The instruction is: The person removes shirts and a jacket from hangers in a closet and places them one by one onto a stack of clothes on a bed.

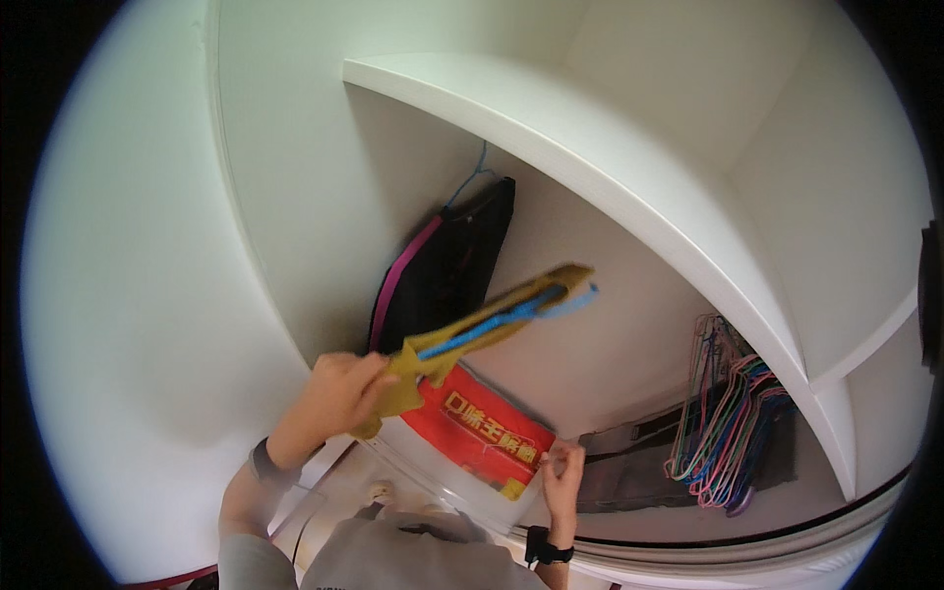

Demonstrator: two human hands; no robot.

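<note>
My left hand [339, 394] grips a mustard-yellow garment [479, 332], blurred by motion, which sticks out up and to the right. A bright blue strip, perhaps part of a hanger [501, 317], runs along it. My right hand [564, 472], fingers curled, is at the right edge of a red and white printed bag [479, 424] with large yellow lettering. Whether its fingers pinch the bag is unclear. Behind the yellow garment, a black garment with a pink stripe [464, 251] hangs on a blue hanger [476, 173].
A white shelf edge [590, 195] curves above. At the right hangs a bunch of colourful wire hangers [730, 435]. Behind them on the wardrobe floor lies a dark flat item [623, 457]. Sliding-door rails [700, 553] run along the front, and a white panel [147, 295] stands at the left.
</note>
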